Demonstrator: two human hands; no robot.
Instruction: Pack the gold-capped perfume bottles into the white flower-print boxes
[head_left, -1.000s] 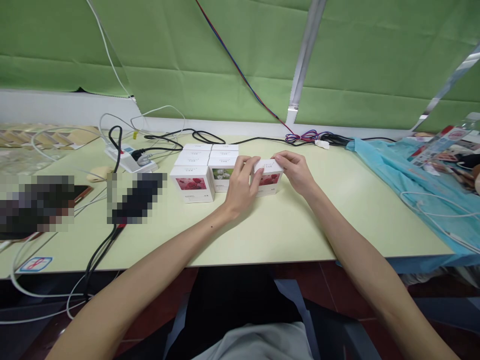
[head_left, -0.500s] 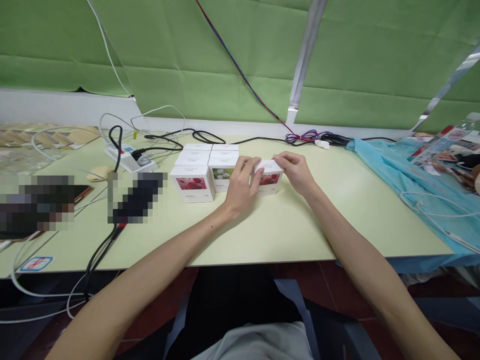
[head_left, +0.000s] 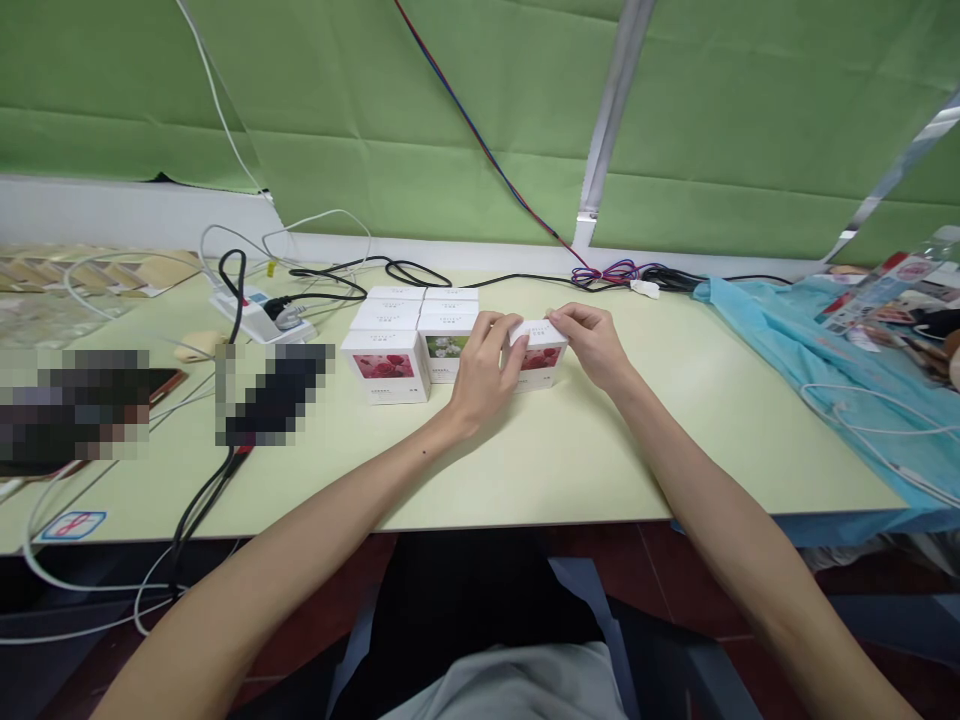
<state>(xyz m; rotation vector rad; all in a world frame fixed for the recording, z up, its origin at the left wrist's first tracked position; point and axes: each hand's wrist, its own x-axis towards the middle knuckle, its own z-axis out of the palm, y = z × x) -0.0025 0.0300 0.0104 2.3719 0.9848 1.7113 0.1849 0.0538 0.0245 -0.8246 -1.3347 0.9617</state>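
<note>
A white box with a red rose picture (head_left: 544,358) stands upright on the pale table, between my two hands. My left hand (head_left: 487,375) grips its left side, thumb at the front and fingers over the top. At its top right corner, my right hand (head_left: 592,345) pinches the edge with thumb and fingertips. Just left stand several white boxes in two columns. The front left one (head_left: 386,368) shows red roses; the front one beside it (head_left: 445,350) shows white flowers and is partly covered by my left hand.
A white power strip (head_left: 259,315) with black and white cables lies at the back left. Blurred-out devices rest on the left side. Blue plastic sheeting (head_left: 795,350) covers the table's right end, with a clear bottle (head_left: 892,280) on it.
</note>
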